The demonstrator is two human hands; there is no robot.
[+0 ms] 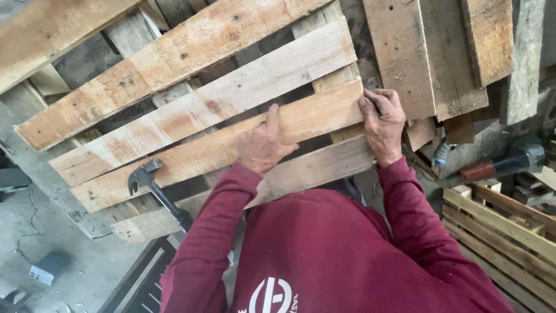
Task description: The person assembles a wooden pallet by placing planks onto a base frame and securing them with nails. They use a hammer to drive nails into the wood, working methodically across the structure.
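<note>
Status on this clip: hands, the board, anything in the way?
Left hand flat on the plank, right hand gripping its end. Plank lies across the pallet. Hammer rests left of the hands, untouched.

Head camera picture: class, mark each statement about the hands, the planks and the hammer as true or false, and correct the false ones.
1. The left hand rests flat on a wooden plank. True.
2. The right hand holds the hammer. False: it grips the plank's end; the hammer lies untouched on the planks.
3. The sleeves are dark red. True.
4. The hammer lies right of both hands. False: it lies to their left.
</note>
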